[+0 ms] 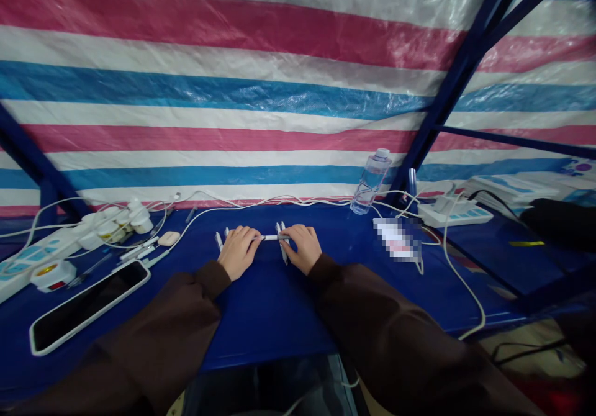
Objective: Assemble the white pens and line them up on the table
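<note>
1. The left hand [239, 251] grips one end of a white pen [270, 238] between thumb and fingers; the right hand [302, 248] grips its other end.
2. That pen spans the gap between them, above the blue bench [274, 323].
3. Loose pens [218, 240] lie beside the left hand, others by the right fingertips.
4. A smartphone [90, 307] lies at left.

Fingers [252, 235] seemingly hide both ends of a white pen [270, 238]; pixels mask an item [397, 239]; a power strip [33, 256] is cropped.
</note>
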Demonstrator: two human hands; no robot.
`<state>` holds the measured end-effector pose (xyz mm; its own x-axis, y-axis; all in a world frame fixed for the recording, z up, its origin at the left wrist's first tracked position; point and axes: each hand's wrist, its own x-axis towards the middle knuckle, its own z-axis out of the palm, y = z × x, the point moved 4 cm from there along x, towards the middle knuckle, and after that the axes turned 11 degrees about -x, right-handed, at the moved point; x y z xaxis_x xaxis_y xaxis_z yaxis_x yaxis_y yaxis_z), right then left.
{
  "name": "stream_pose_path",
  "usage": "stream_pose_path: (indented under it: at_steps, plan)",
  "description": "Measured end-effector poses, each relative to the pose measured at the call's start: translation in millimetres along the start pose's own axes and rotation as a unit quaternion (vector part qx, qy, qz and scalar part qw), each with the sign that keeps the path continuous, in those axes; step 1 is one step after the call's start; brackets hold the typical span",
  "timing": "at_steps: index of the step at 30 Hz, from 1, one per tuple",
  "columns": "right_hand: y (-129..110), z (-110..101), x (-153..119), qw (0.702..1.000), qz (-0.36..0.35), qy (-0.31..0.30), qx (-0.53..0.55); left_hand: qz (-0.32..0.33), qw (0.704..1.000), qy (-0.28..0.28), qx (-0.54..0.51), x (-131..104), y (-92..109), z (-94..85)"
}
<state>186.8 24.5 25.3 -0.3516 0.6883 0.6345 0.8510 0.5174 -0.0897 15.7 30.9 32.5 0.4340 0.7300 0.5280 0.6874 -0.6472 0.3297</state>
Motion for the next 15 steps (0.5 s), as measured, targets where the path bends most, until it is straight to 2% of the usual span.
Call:
stream_pose_path:
  at_steps: [6, 11, 15]
  plan:
    - [-1.7, 2.0, 1.2, 0.999, -0.003, -0.027, -0.021, 0.0, 1.0, 0.004, 0.007, 0.3, -1.2, 0.3]
    - [2.6, 2.7, -0.1, 1.0, 0.016, -0.023, -0.004, -0.002, 1.0, 0.0, -0.005, -0.6, -1.3, 1.7]
    - [2.4, 4.9, -0.1, 0.999, 0.022, -0.042, 0.014, -0.002, 1.0, 0.008, -0.016, -0.5, -1.6, 0.4]
